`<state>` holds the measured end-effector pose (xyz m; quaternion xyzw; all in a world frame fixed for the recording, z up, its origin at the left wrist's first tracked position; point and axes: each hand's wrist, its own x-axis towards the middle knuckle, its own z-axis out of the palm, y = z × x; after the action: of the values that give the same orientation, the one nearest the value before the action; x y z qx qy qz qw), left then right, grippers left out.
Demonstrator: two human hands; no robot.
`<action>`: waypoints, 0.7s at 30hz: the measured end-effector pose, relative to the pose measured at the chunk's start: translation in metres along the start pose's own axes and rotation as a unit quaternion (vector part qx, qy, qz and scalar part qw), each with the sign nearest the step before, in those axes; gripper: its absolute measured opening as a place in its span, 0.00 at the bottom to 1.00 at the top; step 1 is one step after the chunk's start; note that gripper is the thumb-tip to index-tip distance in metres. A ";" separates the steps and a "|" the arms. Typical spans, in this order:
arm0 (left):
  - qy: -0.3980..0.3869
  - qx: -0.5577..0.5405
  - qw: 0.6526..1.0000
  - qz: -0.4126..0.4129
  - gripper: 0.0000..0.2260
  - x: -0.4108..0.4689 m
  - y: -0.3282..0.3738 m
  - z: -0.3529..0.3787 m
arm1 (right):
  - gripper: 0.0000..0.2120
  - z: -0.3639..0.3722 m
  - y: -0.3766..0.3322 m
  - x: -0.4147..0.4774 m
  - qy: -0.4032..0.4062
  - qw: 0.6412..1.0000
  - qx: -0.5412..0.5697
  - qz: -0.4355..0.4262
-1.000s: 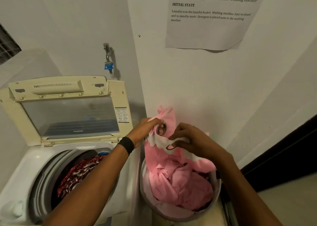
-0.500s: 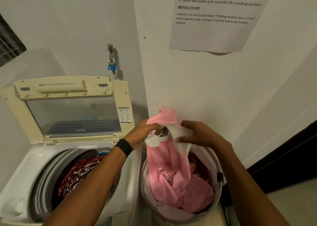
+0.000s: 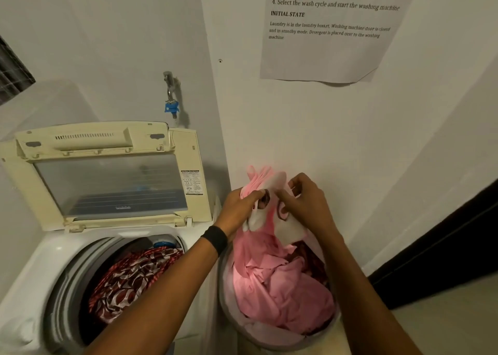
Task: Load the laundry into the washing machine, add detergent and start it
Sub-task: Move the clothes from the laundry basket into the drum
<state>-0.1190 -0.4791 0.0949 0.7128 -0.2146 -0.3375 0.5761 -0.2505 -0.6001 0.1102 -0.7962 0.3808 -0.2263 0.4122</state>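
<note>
So the pink garment (image 3: 272, 276) is pinched at its top end by both hands, just above the laundry basket (image 3: 272, 340). The rest is left hanging straight down into the basket, so the long axis is pretty much vertical. The gathered pink folds are held in the left hand (image 3: 239, 206), and the white patch beside them is pinched by the right hand (image 3: 307, 203). Fingers are curled, and both grips are narrow and full of cloth. The two hands are held nearly touching, close to the wall.

The washing machine (image 3: 37, 271) is found just left of the basket with its lid (image 3: 107, 185) propped up, and a red patterned cloth (image 3: 129, 276) can be seen in the drum. The left hand is the one nearer the opening, so a lift and a swing leftward over the rim is probably what's called for. The hanging tail would likely need to be cleared from the basket first, or it gets dragged.
</note>
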 end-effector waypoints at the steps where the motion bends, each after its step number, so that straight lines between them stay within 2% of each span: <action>1: -0.012 0.001 1.000 -0.001 0.11 -0.003 0.000 0.003 | 0.14 0.007 -0.002 -0.002 0.002 1.000 0.022 0.002; 6: -0.058 -0.046 0.997 0.013 0.17 -0.011 -0.001 0.003 | 0.06 0.031 0.001 -0.007 -0.022 0.980 0.199 0.025; 9: -0.112 -0.028 0.993 0.024 0.22 -0.009 -0.002 -0.003 | 0.05 0.031 0.009 -0.007 -0.041 0.983 0.180 0.009; 12: -0.065 -0.027 0.997 0.021 0.17 -0.006 -0.001 -0.003 | 0.12 0.025 0.011 -0.009 -0.048 0.977 0.207 -0.034; 14: -0.012 -0.034 0.999 0.017 0.12 -0.005 0.005 -0.004 | 0.16 0.018 0.019 -0.010 0.016 0.972 0.217 -0.088; 16: -0.007 -0.056 0.998 0.033 0.11 -0.004 0.017 -0.008 | 0.18 0.013 0.033 -0.012 0.056 0.971 0.209 -0.101; 18: -0.043 -0.076 0.996 0.033 0.11 -0.004 0.036 -0.008 | 0.29 0.013 0.043 -0.015 -0.034 0.966 0.255 -0.036; 21: -0.079 -0.053 0.995 0.042 0.12 -0.007 0.065 0.006 | 0.25 0.041 0.040 -0.027 -0.209 0.952 0.212 0.074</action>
<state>-0.1223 -0.4943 0.1590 0.6429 -0.2713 -0.3794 0.6075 -0.2562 -0.5733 0.0533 -0.6892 0.2873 -0.0992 0.6578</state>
